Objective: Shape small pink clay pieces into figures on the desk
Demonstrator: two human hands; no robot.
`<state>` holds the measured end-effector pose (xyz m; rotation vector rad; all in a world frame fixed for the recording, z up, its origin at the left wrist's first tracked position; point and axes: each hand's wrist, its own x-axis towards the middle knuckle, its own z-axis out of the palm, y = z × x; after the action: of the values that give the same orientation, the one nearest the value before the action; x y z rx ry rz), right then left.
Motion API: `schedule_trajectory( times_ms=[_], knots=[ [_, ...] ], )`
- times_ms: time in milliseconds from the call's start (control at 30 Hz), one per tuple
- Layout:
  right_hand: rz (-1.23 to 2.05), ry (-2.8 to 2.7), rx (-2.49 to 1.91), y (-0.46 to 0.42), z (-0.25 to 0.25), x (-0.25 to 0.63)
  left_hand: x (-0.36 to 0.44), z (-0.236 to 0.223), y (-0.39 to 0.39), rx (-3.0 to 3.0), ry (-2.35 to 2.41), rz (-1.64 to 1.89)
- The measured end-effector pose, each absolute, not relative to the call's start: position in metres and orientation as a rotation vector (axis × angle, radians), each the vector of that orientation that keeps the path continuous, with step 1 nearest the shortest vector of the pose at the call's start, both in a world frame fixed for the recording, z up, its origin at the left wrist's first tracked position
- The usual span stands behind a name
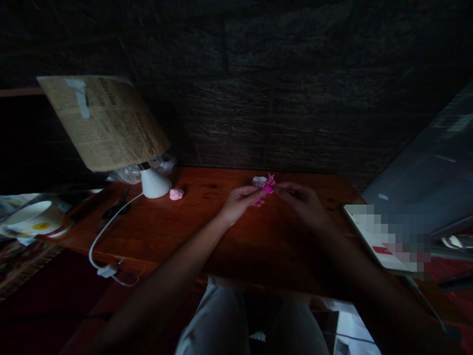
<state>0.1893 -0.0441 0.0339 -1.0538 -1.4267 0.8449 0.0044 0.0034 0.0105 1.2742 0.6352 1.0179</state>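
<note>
My left hand (242, 201) is closed around a small bright pink figure (268, 188) that looks moulded from clay, with pointed bits sticking up at its top. My right hand (301, 199) is pinched, its fingertips right beside the figure. A small pink piece (291, 191) shows between those fingers; its shape is mostly hidden. Just behind my left fingertips lies a whitish, rounded thing (259, 181), too dim to name. A pale pink lump (176, 194), like modelling clay, rests farther left on the wooden table (207, 231).
A lamp with a newsprint shade (111, 123) and white base (153, 183) stands left, its white cord (96, 239) hanging over the edge. Dark scissors (117, 209) lie near it. A white container (37, 217) is far left. A partly blurred-out flat object (384, 241) sits right.
</note>
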Motion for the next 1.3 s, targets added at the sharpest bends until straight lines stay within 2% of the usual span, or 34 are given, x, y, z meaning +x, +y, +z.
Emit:
schedule_trajectory(
  times_ms=[1300],
  knots=[
    [0.753, -1.658, -1.021, -0.0449, 0.0279, 0.1918, 0.0075, 0.0132, -0.0002, 1.144, 0.645, 0.985]
  ],
)
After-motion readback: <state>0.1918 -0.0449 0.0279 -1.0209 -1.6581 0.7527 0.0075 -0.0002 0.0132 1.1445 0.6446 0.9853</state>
